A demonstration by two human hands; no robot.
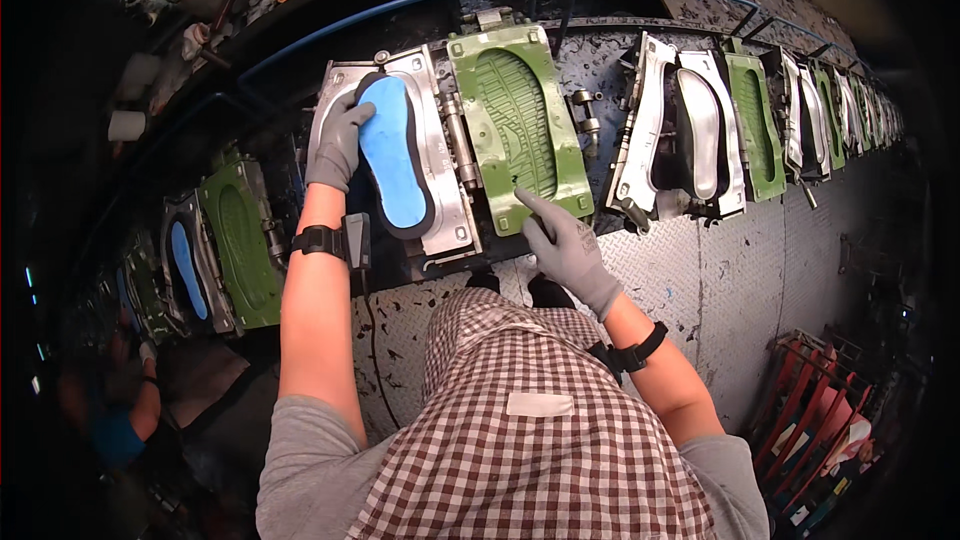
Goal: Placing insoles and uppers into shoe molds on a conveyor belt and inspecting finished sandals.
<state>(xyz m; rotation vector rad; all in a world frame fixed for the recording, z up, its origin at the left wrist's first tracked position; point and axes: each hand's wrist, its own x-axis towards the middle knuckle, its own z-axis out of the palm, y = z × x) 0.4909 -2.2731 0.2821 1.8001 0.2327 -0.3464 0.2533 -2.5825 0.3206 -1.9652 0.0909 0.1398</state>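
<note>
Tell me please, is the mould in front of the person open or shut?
Open: the green half lies beside the metal half, and the blue sole shows uncovered.

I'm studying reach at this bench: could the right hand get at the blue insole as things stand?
Probably yes. The right hand is nearby, at the green mould half, and nothing covers the lower part of the blue insole; the left hand is at its upper end.
</note>
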